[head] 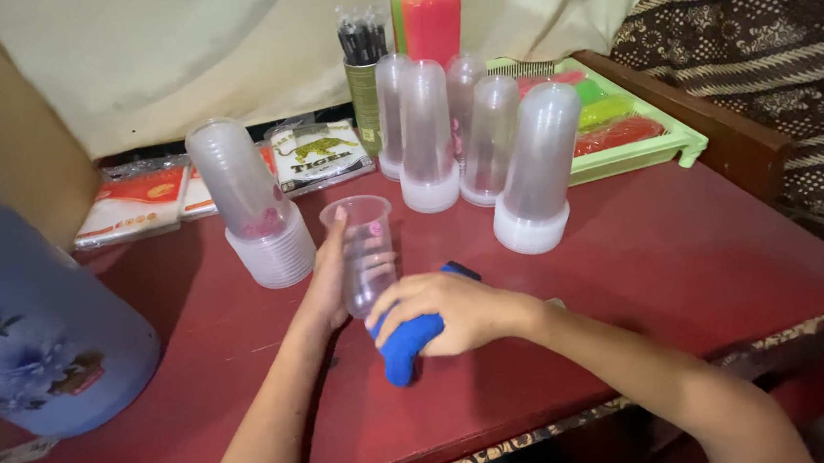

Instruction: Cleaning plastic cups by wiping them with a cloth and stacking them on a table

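My left hand (329,277) grips a single clear plastic cup (362,245), upright with its mouth up, just above the red table (677,240). My right hand (452,309) is closed on a blue cloth (403,345) that presses against the table and touches the cup's lower side. A leaning stack of upside-down clear cups (252,210) stands just left of the held cup. Several taller stacks of upside-down clear cups (534,168) stand behind and to the right.
A large light-blue flowered container (27,321) fills the left. Flat packets (135,199) lie along the back wall. A tin of dark straws (364,78), a red-green bundle (432,19) and a green tray (635,140) sit at the back right.
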